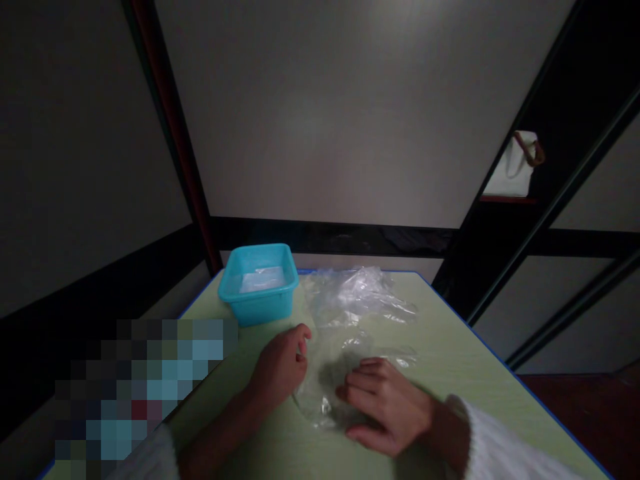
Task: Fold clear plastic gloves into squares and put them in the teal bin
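A thin clear plastic bag [320, 400] lies crinkled on the table in front of me. My right hand [387, 403] rests palm down over its right part, fingers stretched out and thumb apart. At the bag's left edge is my left hand [280, 363], turned on its side. Its fingers are loosely curled with a gap to the thumb, and nothing shows gripped between them. Farther back, more crumpled clear plastic [363, 293] is spread out; whether it is separate from the nearer bag I cannot tell.
A turquoise plastic basket [265, 310] stands at the back left, with something whitish and flat inside. The pale table [450, 347] has a blue edge. Behind it rises a large panel [325, 133]; a white bag [515, 167] sits on a shelf at right. A blurred-out patch covers the left.
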{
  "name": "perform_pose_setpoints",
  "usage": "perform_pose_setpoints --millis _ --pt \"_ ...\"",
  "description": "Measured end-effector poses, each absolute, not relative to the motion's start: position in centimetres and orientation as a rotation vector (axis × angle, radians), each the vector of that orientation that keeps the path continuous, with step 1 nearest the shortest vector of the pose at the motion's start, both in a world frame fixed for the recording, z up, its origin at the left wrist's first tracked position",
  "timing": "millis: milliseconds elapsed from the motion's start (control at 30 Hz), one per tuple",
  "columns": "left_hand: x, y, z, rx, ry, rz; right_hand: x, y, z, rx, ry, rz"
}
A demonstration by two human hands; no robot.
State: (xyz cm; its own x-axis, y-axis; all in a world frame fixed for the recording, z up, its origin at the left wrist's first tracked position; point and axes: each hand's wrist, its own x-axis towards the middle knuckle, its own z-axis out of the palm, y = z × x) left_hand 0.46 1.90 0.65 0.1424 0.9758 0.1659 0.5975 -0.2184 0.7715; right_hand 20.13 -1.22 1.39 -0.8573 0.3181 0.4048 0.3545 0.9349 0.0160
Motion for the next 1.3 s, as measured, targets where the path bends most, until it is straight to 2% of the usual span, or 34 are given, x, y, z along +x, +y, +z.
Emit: perform_pose_setpoints --millis 167,267,433,700,800,1000,1300 --pt "0.8 1.2 0.7 2.233 1.407 0.778 20.8 -0.1 2.3 -0.868 -2.653 -0.025" --pt "1.0 1.6 0.3 2.456 1.276 0.677 20.5 -0.1 2.1 -0.921 -2.705 0.095" --pt "1.1 2.9 -0.1 2.528 1.289 0.467 19.9 -0.6 1.8 -0.887 -2.852 0.21" --pt "1.2 5.1 -0.8 2.491 1.49 0.53 19.8 -1.0 1.5 -0.544 -2.963 0.298" --pt "1.2 4.8 -0.8 2.49 1.543 0.603 19.7 -1.2 1.3 -0.488 -2.962 0.281" --pt "1.8 1.8 -1.7 2.504 1.505 0.815 20.2 -0.9 1.4 -0.69 -2.923 0.19" --pt "2.2 0.4 -0.8 2.719 1.218 0.279 24.1 2.0 2.6 -1.132 -2.83 -0.066"
